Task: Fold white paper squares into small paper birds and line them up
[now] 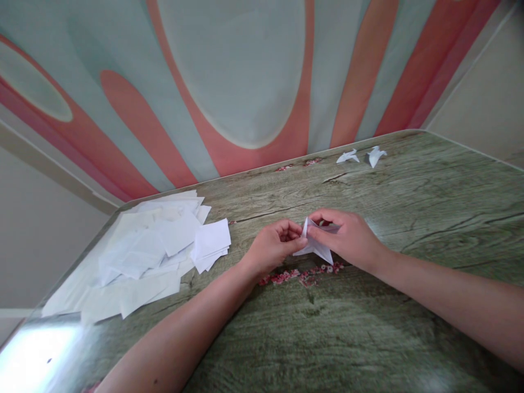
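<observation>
A piece of folded white paper [321, 249], with pointed flaps sticking up and out, is held between my two hands over the middle of the table. My left hand [276, 243] pinches its left side, thumb against the curled fingers. On the right, my right hand [347, 237] grips the paper between thumb and fingers, covering part of it. At the far right of the table sit two small folded paper figures, one a white paper bird [347, 156] and beside it another white folded figure [375, 156].
A spread pile of white paper sheets [143, 240] covers the table's left side, with a small stack of square papers [212, 243] at its right edge. The wood-grain table [429, 218] bears printed pink flowers. Behind it stands a patterned wall panel [254, 71].
</observation>
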Demonstrator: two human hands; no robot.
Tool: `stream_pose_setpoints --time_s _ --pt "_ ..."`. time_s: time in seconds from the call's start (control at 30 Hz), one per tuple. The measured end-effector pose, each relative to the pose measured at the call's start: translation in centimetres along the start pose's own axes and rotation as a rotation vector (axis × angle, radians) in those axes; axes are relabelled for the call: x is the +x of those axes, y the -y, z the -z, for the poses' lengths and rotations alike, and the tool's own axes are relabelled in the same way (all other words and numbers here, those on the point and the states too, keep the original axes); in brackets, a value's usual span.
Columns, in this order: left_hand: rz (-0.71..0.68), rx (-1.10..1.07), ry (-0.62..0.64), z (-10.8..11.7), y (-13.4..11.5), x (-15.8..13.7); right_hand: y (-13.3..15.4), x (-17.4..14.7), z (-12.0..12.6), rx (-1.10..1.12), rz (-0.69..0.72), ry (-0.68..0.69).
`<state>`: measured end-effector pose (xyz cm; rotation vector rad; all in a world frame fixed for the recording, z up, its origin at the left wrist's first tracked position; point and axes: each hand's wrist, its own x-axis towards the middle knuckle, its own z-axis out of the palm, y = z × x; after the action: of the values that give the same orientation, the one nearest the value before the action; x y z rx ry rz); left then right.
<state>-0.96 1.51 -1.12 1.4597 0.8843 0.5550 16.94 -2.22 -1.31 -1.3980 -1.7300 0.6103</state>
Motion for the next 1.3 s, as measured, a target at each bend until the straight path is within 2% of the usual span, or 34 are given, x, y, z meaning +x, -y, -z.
stream_pose_setpoints --time_s 0.13,0.27,0.47,0.87,1.3 --pt "0.057 -0.078 0.101 0.25 -0.16 -0.08 0.28 0.1 0.33 0.066 -0.015 0.021" --pt "0.106 -0.034 0.139 0.3 -0.41 -0.25 0.48 0.25 0.62 0.076 -0.023 0.069" --pt "0.081 0.091 0.124 0.08 -0.58 -0.4 0.29 0.21 0.63 0.052 -0.012 0.11" --pt "0.081 0.157 0.112 0.28 -0.21 -0.39 0.59 0.05 0.69 0.02 0.019 0.134" --pt "-0.052 0.318 0.06 0.17 -0.66 -0.63 0.19 -0.04 0.73 0.094 0.037 0.148"
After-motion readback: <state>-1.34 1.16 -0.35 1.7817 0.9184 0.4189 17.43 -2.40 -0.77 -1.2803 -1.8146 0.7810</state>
